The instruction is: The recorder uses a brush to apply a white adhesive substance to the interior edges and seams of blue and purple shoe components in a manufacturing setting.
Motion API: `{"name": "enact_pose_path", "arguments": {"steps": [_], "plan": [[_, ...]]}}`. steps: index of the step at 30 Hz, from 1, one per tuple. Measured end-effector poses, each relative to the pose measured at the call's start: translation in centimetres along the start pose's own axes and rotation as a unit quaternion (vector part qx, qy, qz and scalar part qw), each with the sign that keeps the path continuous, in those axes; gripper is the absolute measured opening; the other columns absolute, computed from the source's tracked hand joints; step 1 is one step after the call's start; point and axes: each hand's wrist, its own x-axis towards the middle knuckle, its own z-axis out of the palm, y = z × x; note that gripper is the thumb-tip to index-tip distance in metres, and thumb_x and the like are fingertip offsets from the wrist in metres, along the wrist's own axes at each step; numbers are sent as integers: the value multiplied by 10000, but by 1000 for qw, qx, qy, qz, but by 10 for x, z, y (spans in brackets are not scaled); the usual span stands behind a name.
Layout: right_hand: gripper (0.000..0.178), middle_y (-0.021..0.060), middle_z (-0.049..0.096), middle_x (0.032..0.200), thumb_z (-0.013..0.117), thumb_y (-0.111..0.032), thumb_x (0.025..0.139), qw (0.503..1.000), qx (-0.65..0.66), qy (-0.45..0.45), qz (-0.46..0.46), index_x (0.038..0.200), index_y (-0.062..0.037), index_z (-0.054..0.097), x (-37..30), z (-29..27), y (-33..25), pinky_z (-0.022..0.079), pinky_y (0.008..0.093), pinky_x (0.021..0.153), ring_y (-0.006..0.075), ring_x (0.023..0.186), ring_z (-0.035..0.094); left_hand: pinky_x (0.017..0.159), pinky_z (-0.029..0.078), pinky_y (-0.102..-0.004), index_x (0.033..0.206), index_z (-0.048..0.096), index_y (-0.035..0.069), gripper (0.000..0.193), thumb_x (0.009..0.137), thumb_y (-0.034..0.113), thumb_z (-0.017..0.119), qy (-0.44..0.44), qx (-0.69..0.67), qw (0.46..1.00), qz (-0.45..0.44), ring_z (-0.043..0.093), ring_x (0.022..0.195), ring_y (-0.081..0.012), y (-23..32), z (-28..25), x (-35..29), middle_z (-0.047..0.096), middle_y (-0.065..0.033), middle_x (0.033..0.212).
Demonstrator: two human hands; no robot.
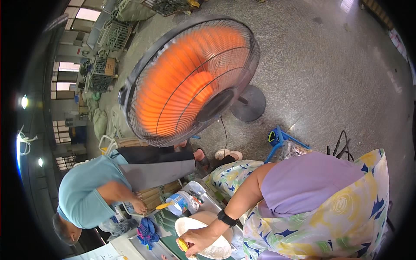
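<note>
My right hand (198,241), with a black watch on its wrist, reaches over a wide white bowl (222,248). Its fingers are closed on a small yellow thing (183,245), partly hidden by the grip, so its kind does not show. Pale residue coats the inside of the bowl. Beside the bowl stands a blue and white tub (178,204), with a yellow-handled tool (164,205) lying at its rim. A crumpled blue cloth (147,233) lies past the tub. My left hand is out of view.
A large orange-bladed floor fan (190,82) on a round base (249,104) takes up the middle of the view. A co-worker in a light blue shirt (86,190) stands at the left, near the worktable. A blue-framed stool (281,141) is on the floor behind my arm.
</note>
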Motion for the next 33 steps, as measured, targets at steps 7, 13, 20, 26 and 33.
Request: {"name": "enact_pose_path", "arguments": {"steps": [7,13,20,26,33], "plan": [[299,114,602,724,691,-265,851,995,-84,39,-46,905,-18,530,-17,2,2,471,352,631,262,699,610,759,517,-370,1096,616,-75,288,892,119,675,0,-73,997,-5,617,826,-240,-12,-6,-16,659,-136,983],[213,116,589,841,650,-208,893,977,-122,53,-168,982,-30,571,-25,0,3,469,362,673,279,788,600,748,513,-367,1098,608,-67,277,903,123,660,-2,-129,991,-43,609,811,-231,-32,-6,-23,651,-124,984],[188,71,520,899,653,-133,889,917,-213,6,-338,1075,-101,651,-15,13,25,460,323,708,235,849,552,734,509,-363,1100,599,-57,264,916,128,643,90,-207,967,-119,599,794,-221,-56,-53,-64,641,-110,985],[371,73,555,928,658,-76,799,878,-380,-27,-290,1169,-101,655,-11,-17,18,484,321,752,237,862,578,797,533,-338,1199,579,-22,363,1005,279,522,-54,-367,924,-95,635,907,-183,41,-17,-48,655,-103,1006],[414,43,571,1141,594,-116,823,838,-436,-139,-296,1233,-57,603,-21,42,31,444,340,896,202,1051,543,1080,356,-397,1340,461,-8,452,1018,309,485,-78,-537,837,-70,479,1262,-215,86,-23,-77,516,-98,1349]]}}
